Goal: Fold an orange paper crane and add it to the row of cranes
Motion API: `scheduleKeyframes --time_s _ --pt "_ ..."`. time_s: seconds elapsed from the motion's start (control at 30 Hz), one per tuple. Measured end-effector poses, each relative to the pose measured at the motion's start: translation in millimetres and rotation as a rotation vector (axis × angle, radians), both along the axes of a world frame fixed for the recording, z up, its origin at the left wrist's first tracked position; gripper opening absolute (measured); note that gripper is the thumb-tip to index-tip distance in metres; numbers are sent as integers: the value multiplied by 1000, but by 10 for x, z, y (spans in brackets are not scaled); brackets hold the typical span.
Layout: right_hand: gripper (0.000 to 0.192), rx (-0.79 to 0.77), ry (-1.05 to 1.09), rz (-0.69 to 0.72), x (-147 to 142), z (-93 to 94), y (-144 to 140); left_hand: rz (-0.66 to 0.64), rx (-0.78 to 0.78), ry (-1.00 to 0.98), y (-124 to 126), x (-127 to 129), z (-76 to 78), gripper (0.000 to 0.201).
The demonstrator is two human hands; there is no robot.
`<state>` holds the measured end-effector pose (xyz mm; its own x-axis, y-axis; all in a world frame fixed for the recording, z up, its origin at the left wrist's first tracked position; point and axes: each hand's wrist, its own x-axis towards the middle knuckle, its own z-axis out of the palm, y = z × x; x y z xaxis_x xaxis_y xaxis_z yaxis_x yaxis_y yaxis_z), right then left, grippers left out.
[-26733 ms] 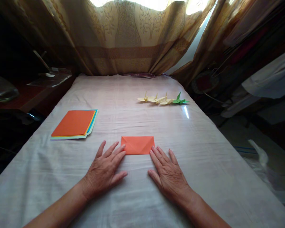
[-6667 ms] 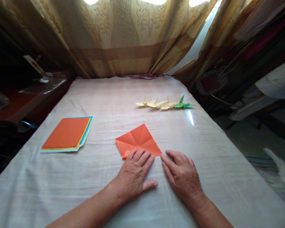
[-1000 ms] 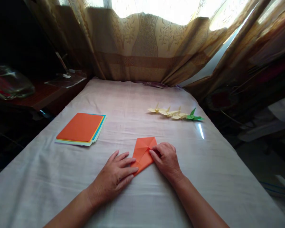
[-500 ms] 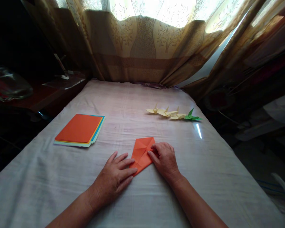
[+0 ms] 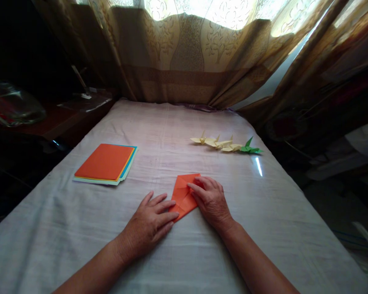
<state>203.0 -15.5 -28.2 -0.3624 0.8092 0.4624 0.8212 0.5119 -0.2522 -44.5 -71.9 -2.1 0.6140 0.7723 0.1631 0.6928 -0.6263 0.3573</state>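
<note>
A folded orange origami paper point(image 5: 184, 195) with crease lines lies on the white cloth, its near corner pointing toward me. My left hand point(image 5: 151, 220) rests flat with spread fingers, and its fingertips press on the paper's left and near edge. At the paper's right side, my right hand point(image 5: 210, 200) has curled fingers that grip the edge, with the fingertips reaching over the upper face. These fingers and the back of the hand hide that right corner.
To the left lies a stack of square coloured paper point(image 5: 106, 161), orange on top. At the back right stands a row of folded cream paper cranes point(image 5: 216, 143) with a green crane point(image 5: 250, 148) at its end. A curtain point(image 5: 159, 57) hangs behind the cloth-covered surface point(image 5: 153, 126).
My right hand's fingers have shifted further over the paper, toward its middle and upper edge. My left hand stays at the left edge. The whole view has moved slightly.
</note>
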Motion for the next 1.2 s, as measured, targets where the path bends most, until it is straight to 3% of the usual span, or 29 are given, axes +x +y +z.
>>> scheduleKeyframes --time_s 0.4,0.77,0.93,1.07,1.2 --pt "14 -63 24 -36 -24 32 -10 20 -93 -19 -31 3 16 29" --pt "13 -15 31 -115 -112 15 -59 24 -147 -75 -103 -62 47 30" --pt "14 6 1 -97 -106 17 -59 45 -200 -108 -184 -139 71 20" --pt "15 21 -5 -97 -112 23 -59 73 -167 -122 -222 -155 91 19" --pt "16 17 -10 -93 -109 22 -58 21 -45 -74 -190 -49 159 32"
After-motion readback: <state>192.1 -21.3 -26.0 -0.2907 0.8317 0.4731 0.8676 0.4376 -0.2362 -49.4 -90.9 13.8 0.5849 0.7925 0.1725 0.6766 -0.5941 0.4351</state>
